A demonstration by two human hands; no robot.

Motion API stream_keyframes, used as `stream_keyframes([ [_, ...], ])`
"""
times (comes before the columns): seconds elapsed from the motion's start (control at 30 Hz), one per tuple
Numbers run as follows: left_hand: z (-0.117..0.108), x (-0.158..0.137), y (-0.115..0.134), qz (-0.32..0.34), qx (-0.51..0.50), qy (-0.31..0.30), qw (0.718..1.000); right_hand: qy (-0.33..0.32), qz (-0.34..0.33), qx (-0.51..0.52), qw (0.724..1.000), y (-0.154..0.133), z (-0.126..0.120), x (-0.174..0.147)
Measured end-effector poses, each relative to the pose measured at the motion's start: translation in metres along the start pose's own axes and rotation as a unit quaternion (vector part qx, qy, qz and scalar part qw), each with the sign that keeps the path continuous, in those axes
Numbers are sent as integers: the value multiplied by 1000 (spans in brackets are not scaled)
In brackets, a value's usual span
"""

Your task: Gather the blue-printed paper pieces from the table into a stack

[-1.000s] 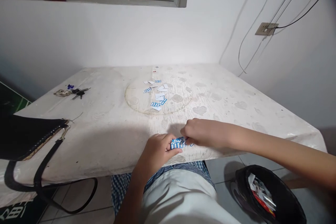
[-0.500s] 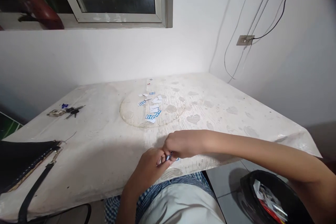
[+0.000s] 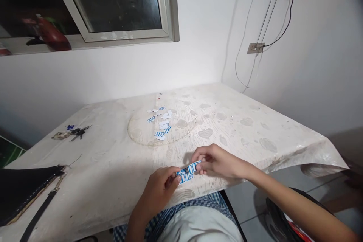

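Observation:
My left hand (image 3: 161, 184) pinches the left end of a white paper piece (image 3: 185, 177) with blue printed outlines, just above the near part of the table. From the right, my right hand (image 3: 218, 162) grips another blue-printed paper piece (image 3: 194, 167) between thumb and fingers. The two pieces meet or overlap; whether they are joined I cannot tell. A small dark patch shows between them. Beyond the hands lies a loose group of paper scraps (image 3: 165, 123), some plain white and others blue-printed.
The table (image 3: 107, 166) has a wrinkled pale cover. Keys (image 3: 79, 131) lie at its left, behind a black bag (image 3: 28, 189) with a strap. A dark bin (image 3: 279, 215) stands on the floor to the right. A cable (image 3: 285, 26) runs to the wall outlet (image 3: 255, 48).
My right hand has moved right, away from my left, and the blue-printed pieces, mostly covered before, now show between them. The camera view has tilted slightly upward.

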State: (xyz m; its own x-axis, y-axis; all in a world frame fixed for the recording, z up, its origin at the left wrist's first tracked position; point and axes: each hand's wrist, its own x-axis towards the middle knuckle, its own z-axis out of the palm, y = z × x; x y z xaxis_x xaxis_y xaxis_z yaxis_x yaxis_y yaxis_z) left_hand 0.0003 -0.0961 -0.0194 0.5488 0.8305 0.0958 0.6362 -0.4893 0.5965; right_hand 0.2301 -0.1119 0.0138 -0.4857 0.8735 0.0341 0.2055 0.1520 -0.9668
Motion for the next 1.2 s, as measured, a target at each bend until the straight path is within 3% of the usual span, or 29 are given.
stream_keyframes([
  [0.1, 1, 2, 1, 3, 13, -2, 1000, 36, 32, -46, 998, 7, 7, 3],
  [0.2, 2, 3, 1, 3, 22, -2, 1000, 32, 50, -99, 993, 15, 15, 7],
  [0.43, 0, -4, -7, 31, -43, -19, 998, 103, 22, -236, 966, 26, 32, 12],
  [0.57, 0, -5, -2, 24, -18, -6, 1000, 129, 8, -273, 953, 25, 36, 7],
  [0.73, 3, -4, 2, 26, 8, 8, 1000, 98, -52, -289, 951, 29, 37, 5],
  [1.2, 7, -5, -1, 13, -56, 25, 998, 85, -20, -293, 952, 36, 34, 6],
])
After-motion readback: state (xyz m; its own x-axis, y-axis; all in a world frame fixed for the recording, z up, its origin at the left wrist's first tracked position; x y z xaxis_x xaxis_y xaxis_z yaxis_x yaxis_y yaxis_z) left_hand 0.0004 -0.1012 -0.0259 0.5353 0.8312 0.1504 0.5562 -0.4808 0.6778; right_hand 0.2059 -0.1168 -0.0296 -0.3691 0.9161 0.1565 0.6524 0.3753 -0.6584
